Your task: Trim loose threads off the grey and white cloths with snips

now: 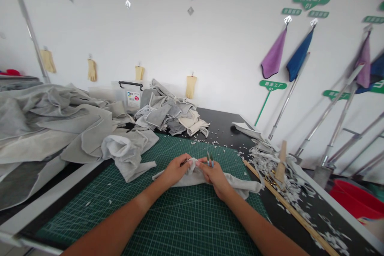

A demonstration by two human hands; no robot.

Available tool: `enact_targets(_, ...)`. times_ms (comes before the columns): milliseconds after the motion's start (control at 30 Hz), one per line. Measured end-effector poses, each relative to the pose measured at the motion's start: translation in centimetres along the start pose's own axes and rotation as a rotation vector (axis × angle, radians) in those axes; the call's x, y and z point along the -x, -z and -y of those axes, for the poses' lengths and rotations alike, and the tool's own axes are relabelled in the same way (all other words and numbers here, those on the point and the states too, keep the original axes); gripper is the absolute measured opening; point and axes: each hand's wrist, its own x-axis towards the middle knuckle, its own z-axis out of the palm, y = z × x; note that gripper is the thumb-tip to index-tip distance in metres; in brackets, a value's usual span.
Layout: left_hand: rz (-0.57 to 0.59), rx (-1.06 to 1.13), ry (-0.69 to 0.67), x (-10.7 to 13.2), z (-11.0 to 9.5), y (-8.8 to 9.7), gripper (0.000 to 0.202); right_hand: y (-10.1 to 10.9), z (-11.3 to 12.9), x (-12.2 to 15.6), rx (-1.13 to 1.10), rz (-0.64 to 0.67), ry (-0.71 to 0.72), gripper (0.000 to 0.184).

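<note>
A grey work glove (237,183) lies flat on the green cutting mat (168,216), cuff end towards me on the right. My left hand (175,169) pinches the glove's finger end, fingers closed on the cloth. My right hand (213,173) rests on the same end and grips a small pair of thread snips (209,158), whose blue-green tips stick up between its fingers.
Heaps of grey cloth (60,128) and gloves (168,114) fill the left and back of the table. Cut scraps (285,176) and a long wooden ruler (288,208) lie at the right. A plastic box (132,94) stands behind. A red basin (357,200) sits off the right edge.
</note>
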Motion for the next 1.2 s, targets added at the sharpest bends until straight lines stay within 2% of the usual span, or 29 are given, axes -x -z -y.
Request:
enact_targets(167, 0.07, -0.071, -0.004, 0.09, 0.0, -0.06, 0.032, 0.01, 0.19, 0.23, 0.025, 0.017, 0.023, 0.039)
enact_targets(400, 0.139, -0.024, 0.024, 0.17, 0.04, 0.1, 0.025, 0.16, -0.15, 0.09, 0.024, 0.041, 0.013, 0.039)
enact_targets(567, 0.125, 0.011, 0.021, 0.2, 0.06, 0.02, 0.027, 0.21, -0.48, -0.02, 0.046, 0.014, 0.015, 0.039)
enact_targets(733, 0.039, -0.042, 0.017, 0.04, 0.55, -0.21, 0.03, 0.15, -0.38, 0.01, 0.057, 0.021, 0.029, 0.038)
enact_targets(933, 0.023, 0.093, 0.03, -0.11, 0.87, -0.26, 0.032, 0.03, -0.35, -0.06, 0.061, -0.008, 0.033, 0.035)
enact_targets(1200, 0.03, 0.125, 0.04, -0.1, 0.7, -0.26, 0.026, 0.07, -0.59, -0.18, 0.069, -0.022, 0.032, 0.037)
